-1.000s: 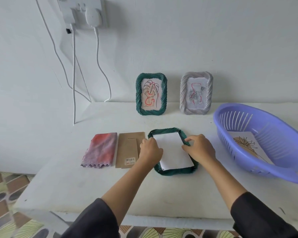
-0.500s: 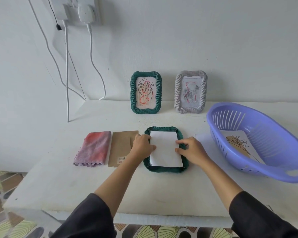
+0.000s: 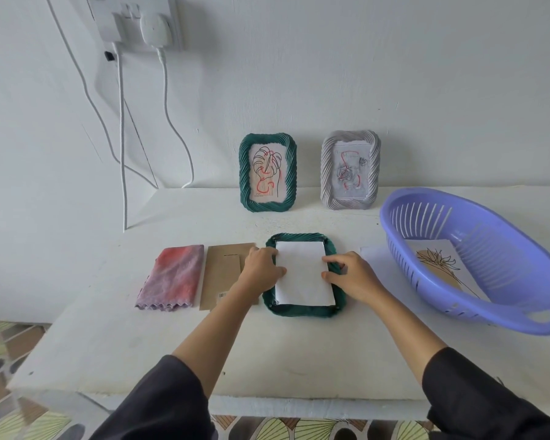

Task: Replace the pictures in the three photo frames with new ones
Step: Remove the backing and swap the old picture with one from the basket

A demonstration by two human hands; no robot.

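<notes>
A moment ago the white paper (image 3: 302,274) lay crooked in the flat green frame (image 3: 299,310) on the table (image 3: 267,350). Now it sits straight inside, so I think the brown card back (image 3: 223,274) can go on next. The left hand (image 3: 261,268) and right hand (image 3: 351,276) have bent fingers (image 3: 327,275) with tips on the paper's side edges; pinching or just pressing, I cannot tell

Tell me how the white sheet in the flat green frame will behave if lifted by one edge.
The sheet looks thin and lies flat in the frame, so it is probably light and would likely droop. Its smooth surface may slide easily; crisp corners suggest it could crease.
</notes>
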